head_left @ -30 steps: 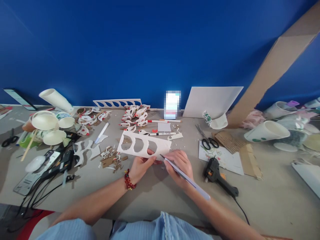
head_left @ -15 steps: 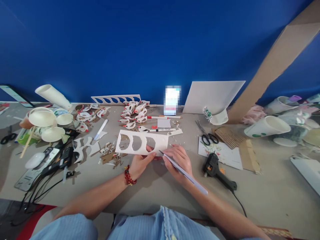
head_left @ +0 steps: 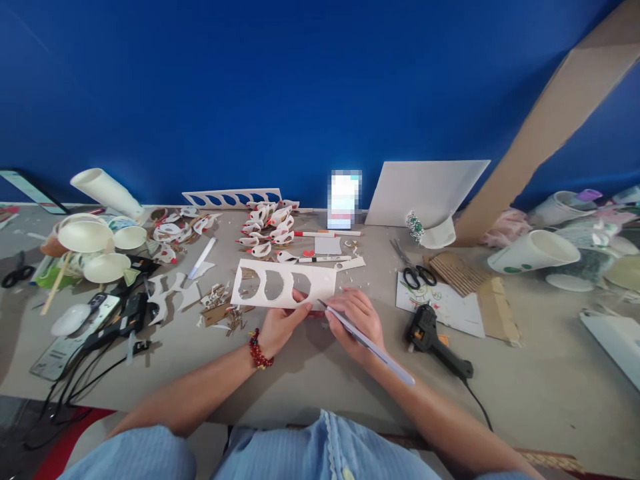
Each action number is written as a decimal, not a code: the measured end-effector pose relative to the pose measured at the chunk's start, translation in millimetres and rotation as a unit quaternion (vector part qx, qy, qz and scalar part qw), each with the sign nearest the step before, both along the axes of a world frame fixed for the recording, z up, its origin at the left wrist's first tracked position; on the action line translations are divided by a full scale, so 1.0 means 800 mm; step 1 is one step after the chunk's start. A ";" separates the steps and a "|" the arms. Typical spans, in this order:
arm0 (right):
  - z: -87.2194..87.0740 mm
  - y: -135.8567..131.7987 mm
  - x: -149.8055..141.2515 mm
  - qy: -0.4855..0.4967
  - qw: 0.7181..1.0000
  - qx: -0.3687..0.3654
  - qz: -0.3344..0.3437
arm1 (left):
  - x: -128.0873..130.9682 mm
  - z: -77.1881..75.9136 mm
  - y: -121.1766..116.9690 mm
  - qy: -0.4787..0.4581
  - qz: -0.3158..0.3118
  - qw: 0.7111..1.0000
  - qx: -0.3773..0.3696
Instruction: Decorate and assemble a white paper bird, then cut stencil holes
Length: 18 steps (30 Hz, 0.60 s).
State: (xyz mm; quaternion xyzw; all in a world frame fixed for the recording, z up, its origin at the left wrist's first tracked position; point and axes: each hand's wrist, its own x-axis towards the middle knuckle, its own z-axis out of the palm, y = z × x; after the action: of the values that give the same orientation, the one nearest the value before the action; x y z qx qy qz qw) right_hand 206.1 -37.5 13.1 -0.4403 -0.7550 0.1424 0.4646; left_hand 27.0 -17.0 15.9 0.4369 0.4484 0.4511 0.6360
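My left hand (head_left: 283, 330) is closed on the lower edge of a white board strip (head_left: 286, 283) with several rounded cut-outs. The thumb lies on the front, and fingers show through an opening. In my right hand (head_left: 359, 320) is a craft knife (head_left: 373, 348) with a pale lilac handle. Its dark blade tip is at the strip's lower right edge; whether it is in the board I cannot tell. Behind the strip lie several small white bird shapes (head_left: 273, 227) with red tips, along with a white marker (head_left: 325, 259) and a red-capped marker (head_left: 315, 235).
To the right are a black glue gun (head_left: 435, 340), scissors (head_left: 417, 273) and corrugated cardboard (head_left: 461, 273). On the left stand paper cups (head_left: 85, 235) near a power strip (head_left: 75, 340) with cables. Brown scraps (head_left: 223, 310) lie by my left hand. A lit phone (head_left: 344, 200) leans at the wall.
Hardly anything differs. Both hands keep their grip on the board strip and the knife, and the view has shifted very slightly.
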 end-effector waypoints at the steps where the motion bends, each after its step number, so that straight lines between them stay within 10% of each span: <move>1: 0.001 0.000 0.000 -0.002 1.000 -0.001 0.001 | 0.000 -0.001 0.000 0.001 -0.002 1.000 0.000; 18: 0.002 0.002 -0.001 -0.053 0.999 0.006 -0.005 | 0.000 0.007 0.002 0.079 0.011 0.997 0.019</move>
State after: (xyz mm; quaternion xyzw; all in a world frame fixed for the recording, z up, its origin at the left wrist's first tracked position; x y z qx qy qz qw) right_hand 205.1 -35.8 14.9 -0.4481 -0.7774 0.1118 0.4270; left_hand 27.3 -15.4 21.5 0.4783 0.4933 0.4302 0.5855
